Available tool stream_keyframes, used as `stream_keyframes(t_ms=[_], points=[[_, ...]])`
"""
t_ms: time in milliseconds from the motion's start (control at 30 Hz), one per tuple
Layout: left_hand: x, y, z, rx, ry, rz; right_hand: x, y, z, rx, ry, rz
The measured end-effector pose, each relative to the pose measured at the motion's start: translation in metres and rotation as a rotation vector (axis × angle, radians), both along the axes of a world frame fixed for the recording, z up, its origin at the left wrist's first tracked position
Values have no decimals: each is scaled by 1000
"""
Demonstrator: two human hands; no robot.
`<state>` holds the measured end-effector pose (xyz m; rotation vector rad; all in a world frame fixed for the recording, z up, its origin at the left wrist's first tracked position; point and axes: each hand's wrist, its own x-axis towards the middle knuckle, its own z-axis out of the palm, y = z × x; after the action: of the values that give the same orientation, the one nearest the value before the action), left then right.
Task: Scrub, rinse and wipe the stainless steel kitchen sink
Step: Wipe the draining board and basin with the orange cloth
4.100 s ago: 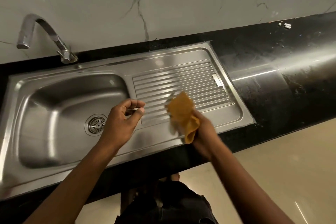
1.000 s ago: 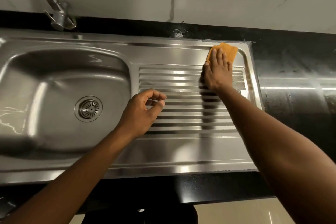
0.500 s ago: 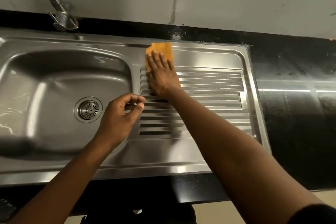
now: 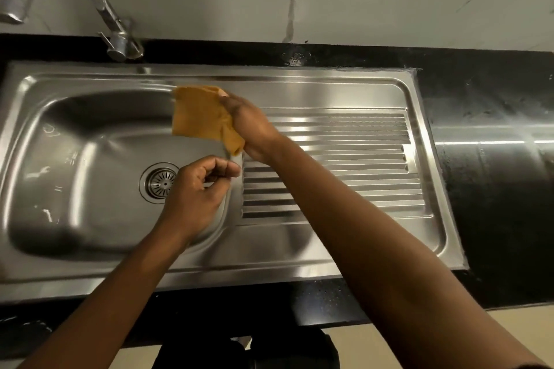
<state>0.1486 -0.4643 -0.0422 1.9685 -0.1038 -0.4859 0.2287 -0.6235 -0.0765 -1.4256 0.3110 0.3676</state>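
Stainless steel gleams across the sink [image 4: 209, 266], which is set in a black counter [image 4: 494, 189]. No standing water is visible in the basin [image 4: 90, 159]. By the drain [image 4: 160, 183], the left hand [image 4: 195, 198] hovers with its fingers curled toward the thumb, gripping nothing visible. The orange cloth [image 4: 198, 115] hangs clear of the metal, pinched by the right hand [image 4: 251, 129] beside the ribbed drainboard [image 4: 344, 153]. This appears to be the wiping step. The next move likely calls for pressing the cloth flat into the basin.

Orange cloth [image 4: 198, 117], silver sink [image 4: 299, 90] — seemingly speckled counter [image 4: 494, 189]
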Motion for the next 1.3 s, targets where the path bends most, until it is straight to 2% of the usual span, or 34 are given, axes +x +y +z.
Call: stream_keyframes(t_ms=[100, 200, 233, 333, 433, 500, 600, 700, 800, 933, 1067, 1200, 1300], points=[[-4, -3, 0, -29, -1, -9, -29, -48, 19, 186, 49, -181], [-8, -9, -1, -48, -12, -33, -67, -111, 40, 218, 50, -398], [-10, -10, -1, -52, -18, -41, -83, -133, 46, 175, 46, -466], [-13, -14, -2, -68, -18, -53, -127, -193, 54, -138, 7, -624], [-15, -16, -4, -71, -8, -72, -150, -237, 28, -544, 17, -612], [-16, -16, -6, -69, 3, -92, -156, -253, 4, -687, 12, -548], [-14, -14, -6, -60, 7, -99, -152, -254, -32, -944, 24, -339], [-12, -11, -7, -62, 8, -105, -138, -226, -56, -1236, 82, -178], [-9, -9, -3, -69, 7, -106, -123, -179, -60, -1364, 69, -80], [-5, -7, 2, -71, -20, -115, -101, -89, -62, -1362, -78, 120], [-5, -1, 5, -53, -52, -140, -80, -17, -62, -1222, -224, 281], [-5, 9, 8, -15, -67, -138, -66, 14, -49, -854, -282, 410], [-3, 13, 14, -43, -87, -62, -64, 9, -21, -404, -154, 132]])
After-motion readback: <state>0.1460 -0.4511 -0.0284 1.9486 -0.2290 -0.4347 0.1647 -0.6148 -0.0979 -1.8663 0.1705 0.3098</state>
